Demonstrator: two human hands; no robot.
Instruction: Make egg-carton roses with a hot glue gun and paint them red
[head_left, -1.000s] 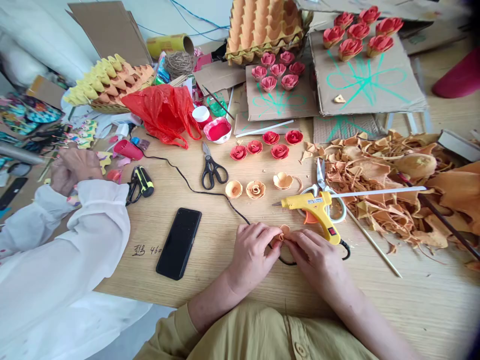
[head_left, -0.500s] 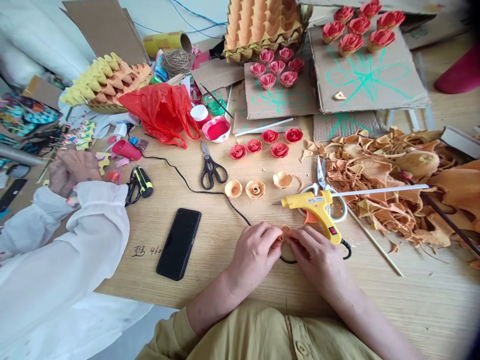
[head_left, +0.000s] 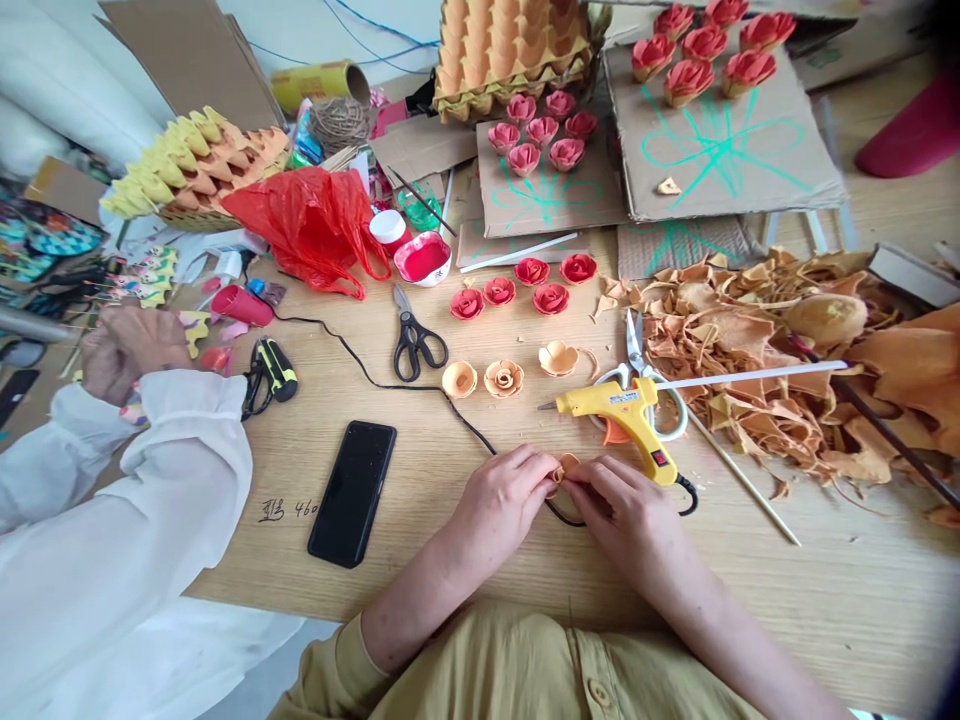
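My left hand [head_left: 510, 497] and my right hand [head_left: 624, 500] meet above the table, fingertips pinched on a small orange egg-carton flower [head_left: 559, 474], partly hidden by the fingers. Just beyond lies a yellow glue gun [head_left: 626, 410] with a long white glue stick out of its back, resting over white-handled scissors [head_left: 635, 340]. In a row ahead sit an orange cup [head_left: 459, 379], a layered orange rose [head_left: 503, 378] and an open petal cup [head_left: 558, 358]. Several red roses [head_left: 532, 271] stand farther back.
Orange carton scraps [head_left: 739, 350] pile at the right beside a wooden stick [head_left: 742, 478]. A phone [head_left: 352, 493], black scissors [head_left: 412, 335] and the glue gun's cord [head_left: 352, 357] lie leftward. At far left are a co-worker's hands [head_left: 131, 350]. Red paint fills a bowl [head_left: 423, 259].
The view has shifted slightly, so the table's things appear a little farther left. Both my hands keep their pinch on the flower, and slightly more of its curled edge shows now.
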